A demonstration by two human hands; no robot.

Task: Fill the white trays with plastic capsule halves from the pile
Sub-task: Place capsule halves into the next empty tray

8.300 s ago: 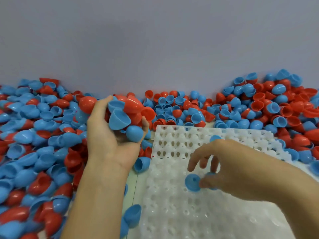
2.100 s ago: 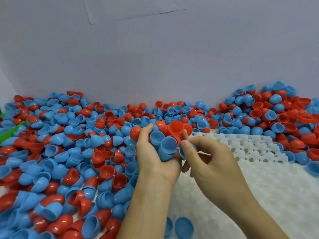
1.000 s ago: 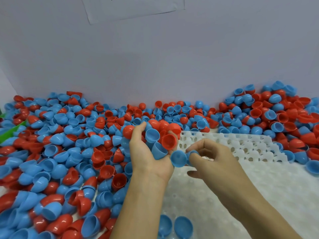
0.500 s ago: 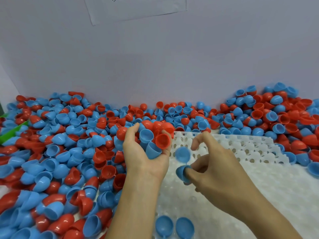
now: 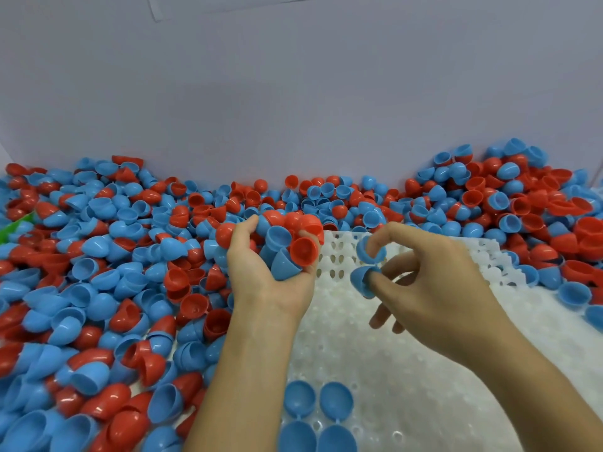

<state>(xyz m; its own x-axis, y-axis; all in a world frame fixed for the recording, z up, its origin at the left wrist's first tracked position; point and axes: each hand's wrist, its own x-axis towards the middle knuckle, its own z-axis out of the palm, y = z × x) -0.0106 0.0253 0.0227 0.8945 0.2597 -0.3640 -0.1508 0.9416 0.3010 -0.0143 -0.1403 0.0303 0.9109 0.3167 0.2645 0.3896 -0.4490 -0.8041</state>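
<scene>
My left hand (image 5: 261,282) is raised palm-up at the tray's left edge and cups a handful of red and blue capsule halves (image 5: 287,246). My right hand (image 5: 434,282) hovers over the white tray (image 5: 408,370) with two blue halves (image 5: 367,265) on its fingertips, one pinched near the index finger, one lower by the thumb. Several blue halves (image 5: 316,412) sit open side up in the tray's near-left cells. A deep pile of red and blue halves (image 5: 114,272) covers the table at the left and along the back.
A plain grey wall (image 5: 293,93) closes the back, with a taped paper sheet at its top. More halves (image 5: 522,207) are heaped at the back right, and a few lie by the tray's right edge. A green object (image 5: 16,223) shows at far left.
My right hand pulled two blue halves away from the handful in my left hand and moved right over the tray. My left hand stayed put, still cupping its load.
</scene>
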